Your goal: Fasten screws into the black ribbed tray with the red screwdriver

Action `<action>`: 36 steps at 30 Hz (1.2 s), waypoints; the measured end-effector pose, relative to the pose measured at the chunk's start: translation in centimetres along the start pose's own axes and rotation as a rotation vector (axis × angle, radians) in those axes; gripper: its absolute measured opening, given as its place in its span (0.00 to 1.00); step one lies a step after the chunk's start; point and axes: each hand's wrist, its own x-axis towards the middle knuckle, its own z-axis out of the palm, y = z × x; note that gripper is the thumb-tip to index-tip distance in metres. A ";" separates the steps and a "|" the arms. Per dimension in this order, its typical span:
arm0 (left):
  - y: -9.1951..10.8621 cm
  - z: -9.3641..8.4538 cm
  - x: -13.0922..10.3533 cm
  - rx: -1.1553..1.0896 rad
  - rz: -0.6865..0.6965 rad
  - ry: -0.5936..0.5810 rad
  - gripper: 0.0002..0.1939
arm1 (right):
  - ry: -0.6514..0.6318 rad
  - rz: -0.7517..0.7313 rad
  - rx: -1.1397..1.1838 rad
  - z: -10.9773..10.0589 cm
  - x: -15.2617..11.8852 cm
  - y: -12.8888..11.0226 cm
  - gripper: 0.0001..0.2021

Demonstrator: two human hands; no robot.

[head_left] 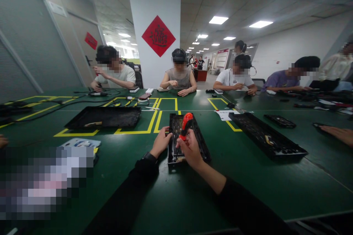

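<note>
A black rectangular tray-like casing (202, 143) lies on the green table in front of me, with small parts inside that are too small to tell. My left hand (161, 142) rests at its left edge, fingers closed against the rim. My right hand (191, 150) is closed round a red and black screwdriver (186, 123), over the casing. The screwdriver stands nearly upright with its handle on top; its tip is hidden by my fingers.
Another black tray (110, 117) lies at the left and a long black one (268, 136) at the right, near a small black part (280, 121). White paper (224, 115) lies beyond. Several people sit across the green table (124, 191); another person's hand (338, 133) is at the right.
</note>
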 end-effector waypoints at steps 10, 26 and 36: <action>0.6 -0.3 -0.7 -0.020 0.009 -0.026 0.21 | -0.044 -0.040 -0.011 0.0 -0.1 -0.7 0.17; 0.3 -0.1 -0.8 0.011 0.004 -0.002 0.21 | -0.071 -0.049 0.049 -0.2 0.0 -0.3 0.16; 0.1 -0.1 -0.6 0.043 0.014 -0.003 0.20 | -0.096 -0.055 0.037 0.0 -0.1 0.3 0.18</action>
